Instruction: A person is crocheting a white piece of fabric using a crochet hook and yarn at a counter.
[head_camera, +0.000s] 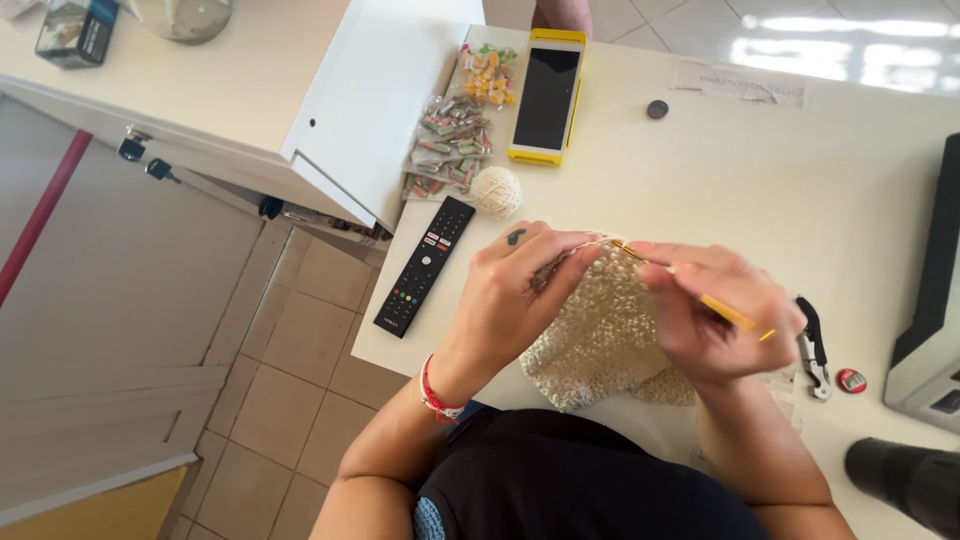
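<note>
1. The left hand pinches the top edge of a cream crochet piece, its grip clamped on the fabric, fingers curled over the upper rim.
2. A red bracelet sits on the left wrist.
3. The right hand has its grip closed around a yellow hook; the hook's metal tip points left into the top edge of the piece, just beside the left fingers.
4. The piece hangs between the two hands and rests on the near edge of the white bench, in front of the person's dark top.
5. A thin strand runs from the work toward a yarn ball, which lies on the bench just above the left hand.
6. A black remote lies left of the hands, near the bench edge.
7. Bags of wrapped sweets lie beyond the ball, beside a phone in a yellow case.
8. Right of the right hand lies a small black tool, with a small red item near it.
9. A small dark cap sits farther back.
</note>
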